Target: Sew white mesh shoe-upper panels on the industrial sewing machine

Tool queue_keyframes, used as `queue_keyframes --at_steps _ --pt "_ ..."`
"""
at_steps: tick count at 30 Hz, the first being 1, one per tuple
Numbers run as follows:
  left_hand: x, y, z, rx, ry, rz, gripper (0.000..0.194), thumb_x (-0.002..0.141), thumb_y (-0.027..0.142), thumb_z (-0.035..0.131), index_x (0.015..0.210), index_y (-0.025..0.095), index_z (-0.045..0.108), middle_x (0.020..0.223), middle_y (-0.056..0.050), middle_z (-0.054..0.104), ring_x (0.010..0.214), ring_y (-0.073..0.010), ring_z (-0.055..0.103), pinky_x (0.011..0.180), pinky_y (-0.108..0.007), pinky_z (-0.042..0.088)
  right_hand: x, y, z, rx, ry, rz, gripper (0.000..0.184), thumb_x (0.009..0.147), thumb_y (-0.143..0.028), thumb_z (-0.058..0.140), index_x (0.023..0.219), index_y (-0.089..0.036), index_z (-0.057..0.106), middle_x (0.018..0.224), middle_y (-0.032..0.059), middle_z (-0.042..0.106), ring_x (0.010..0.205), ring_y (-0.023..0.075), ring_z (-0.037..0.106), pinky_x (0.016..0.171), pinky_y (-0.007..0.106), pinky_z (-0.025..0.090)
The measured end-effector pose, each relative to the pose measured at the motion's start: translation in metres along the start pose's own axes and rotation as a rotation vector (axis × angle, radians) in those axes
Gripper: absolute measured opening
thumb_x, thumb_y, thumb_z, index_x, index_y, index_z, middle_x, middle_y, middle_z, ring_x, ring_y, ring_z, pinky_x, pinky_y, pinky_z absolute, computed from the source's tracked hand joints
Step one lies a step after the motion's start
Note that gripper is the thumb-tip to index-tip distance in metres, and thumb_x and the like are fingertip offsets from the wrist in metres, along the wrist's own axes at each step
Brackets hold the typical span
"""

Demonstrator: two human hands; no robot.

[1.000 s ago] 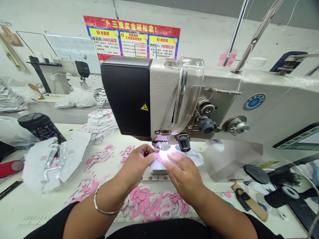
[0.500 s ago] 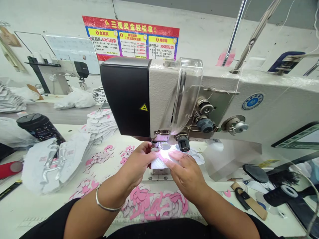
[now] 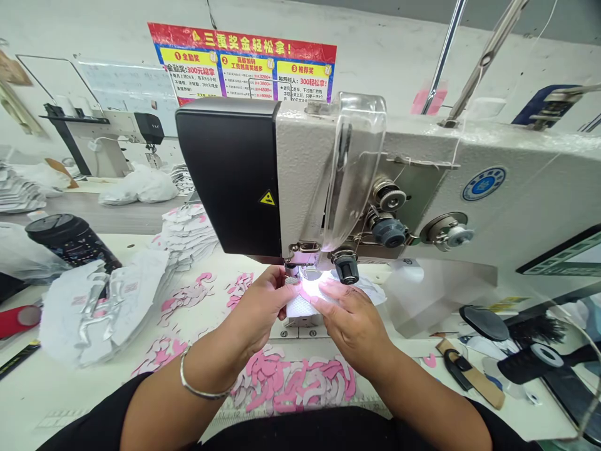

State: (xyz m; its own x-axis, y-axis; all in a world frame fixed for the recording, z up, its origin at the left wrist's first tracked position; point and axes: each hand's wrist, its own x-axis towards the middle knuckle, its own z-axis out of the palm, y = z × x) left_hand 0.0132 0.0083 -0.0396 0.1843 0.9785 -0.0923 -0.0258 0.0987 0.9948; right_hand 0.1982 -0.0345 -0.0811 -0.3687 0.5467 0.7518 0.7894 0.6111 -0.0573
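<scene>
Under the lit needle area of a sewing machine (image 3: 305, 156) lies a white textured fabric piece (image 3: 299, 307) with a pink strip (image 3: 307, 292) on it. My left hand (image 3: 267, 297) pinches its left edge between thumb and fingers, close to the presser foot. From the right, my right hand (image 3: 352, 316) grips the same piece, fingertips pressed on its top near the pink strip. The needle tip is lost in the glare. In front of the machine bed lie many loose pink and white curved cut pieces (image 3: 295, 382).
Left of the machine are a stack of white pieces (image 3: 188, 235), silver-trimmed white pieces (image 3: 103, 307) and a black tumbler (image 3: 70, 241). At right lie a black thread cone (image 3: 530, 363) and a tan strap (image 3: 479, 379). A ruler (image 3: 225, 416) runs along the front.
The camera view has shifted slightly, so the machine looks a little nearer and higher. Both hands keep their hold on the fabric piece, with barely any movement.
</scene>
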Motion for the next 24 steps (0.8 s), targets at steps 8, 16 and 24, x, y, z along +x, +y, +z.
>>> queue_keyframes --at_steps 8,16,24 --pt "-0.0013 0.0052 0.0023 -0.013 0.014 -0.005 0.020 0.076 0.027 0.069 0.091 0.017 0.061 0.082 0.003 0.052 0.060 -0.0065 0.044 0.042 -0.018 0.033 -0.0005 0.0017 0.0000 0.007 -0.006 0.002 0.044 0.093 -0.008 0.052 0.131 -0.029 0.060 0.123 0.0063 0.066 0.117 0.0211 0.061 0.096 0.040 0.051" --pt "0.0020 0.0040 0.0047 -0.036 0.059 -0.010 0.019 0.074 0.023 0.069 0.090 0.017 0.061 0.079 0.003 0.053 0.060 -0.0073 0.047 0.042 -0.018 0.034 -0.0012 0.0037 0.0019 0.023 -0.011 0.010 0.050 0.093 -0.007 0.052 0.135 -0.031 0.055 0.126 0.0051 0.065 0.120 0.0220 0.059 0.093 0.040 0.051" --pt "0.0019 0.0017 0.0050 -0.060 0.061 0.003 0.021 0.070 0.018 0.066 0.090 0.018 0.061 0.079 0.004 0.054 0.060 -0.0069 0.047 0.042 -0.018 0.034 -0.0014 0.0043 0.0013 0.011 0.010 -0.003 0.045 0.093 -0.009 0.052 0.133 -0.030 0.058 0.126 0.0055 0.066 0.118 0.0219 0.060 0.092 0.040 0.051"
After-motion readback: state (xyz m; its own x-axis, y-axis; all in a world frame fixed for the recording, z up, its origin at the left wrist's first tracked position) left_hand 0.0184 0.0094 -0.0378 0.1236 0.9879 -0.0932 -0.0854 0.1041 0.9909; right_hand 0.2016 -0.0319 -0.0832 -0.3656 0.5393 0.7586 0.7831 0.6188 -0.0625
